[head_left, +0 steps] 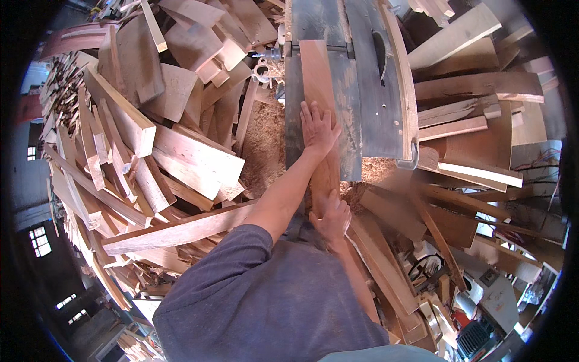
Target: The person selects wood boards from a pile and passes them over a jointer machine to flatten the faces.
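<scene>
A long narrow wooden board (318, 72) lies along the grey metal bed (350, 133) of a jointer-like machine, its far end at the dark cross slot (295, 48). My left hand (319, 128) rests flat on the board's upper face, fingers stretched forward and slightly spread. Nearer to me, my right hand (333, 217) is closed round the near end of the same board, thumb along its side. That near end sticks out past the bed toward my body. The underside of the board is hidden.
Heaped lumber (199, 157) crowds the left side up to a mound of sawdust (265, 136). More planks (464, 114) are stacked right of the machine's wood-edged side table (380, 90). A green motor (473, 338) stands at the lower right among leaning boards (386, 271).
</scene>
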`<state>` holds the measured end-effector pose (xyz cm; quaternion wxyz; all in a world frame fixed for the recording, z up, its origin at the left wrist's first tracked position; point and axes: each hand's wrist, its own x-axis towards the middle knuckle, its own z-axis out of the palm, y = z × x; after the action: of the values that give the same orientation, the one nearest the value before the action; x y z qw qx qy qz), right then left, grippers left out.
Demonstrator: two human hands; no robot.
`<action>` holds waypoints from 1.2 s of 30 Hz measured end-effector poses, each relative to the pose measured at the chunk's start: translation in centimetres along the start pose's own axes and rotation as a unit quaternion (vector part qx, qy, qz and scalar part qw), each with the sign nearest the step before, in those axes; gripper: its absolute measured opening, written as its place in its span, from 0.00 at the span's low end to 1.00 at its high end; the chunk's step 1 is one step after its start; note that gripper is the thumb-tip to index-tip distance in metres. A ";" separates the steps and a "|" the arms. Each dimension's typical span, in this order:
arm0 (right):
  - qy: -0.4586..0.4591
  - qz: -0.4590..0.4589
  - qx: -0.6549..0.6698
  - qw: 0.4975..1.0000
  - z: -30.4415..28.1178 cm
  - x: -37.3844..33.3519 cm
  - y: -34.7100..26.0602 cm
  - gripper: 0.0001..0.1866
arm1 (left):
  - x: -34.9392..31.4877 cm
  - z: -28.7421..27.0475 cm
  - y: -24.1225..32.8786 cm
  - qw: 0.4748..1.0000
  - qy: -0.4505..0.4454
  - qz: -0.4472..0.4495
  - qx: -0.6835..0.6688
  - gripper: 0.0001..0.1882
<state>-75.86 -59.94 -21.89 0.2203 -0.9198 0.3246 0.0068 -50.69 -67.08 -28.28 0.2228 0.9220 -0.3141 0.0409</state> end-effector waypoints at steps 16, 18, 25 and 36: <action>0.006 0.002 0.017 1.000 -0.9 5.1 -1.4 0.53 | 4.9 0.6 -0.9 1.000 0.014 0.010 -0.014 0.29; 0.003 -0.006 0.015 1.000 -0.9 5.9 -1.6 0.53 | 5.5 1.0 -1.8 1.000 0.023 0.010 0.000 0.29; 0.017 -0.003 0.018 1.000 -1.0 8.6 -1.9 0.53 | 8.5 1.3 -1.7 1.000 0.003 0.020 0.013 0.29; 0.019 -0.012 0.042 0.999 -1.2 13.4 -2.4 0.54 | 13.6 3.2 -2.8 0.999 -0.005 0.019 0.026 0.31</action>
<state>-63.99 -66.74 -21.98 0.2526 -0.9135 0.3176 -0.0274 -38.35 -74.19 -29.32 0.1958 0.9217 -0.3312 0.0484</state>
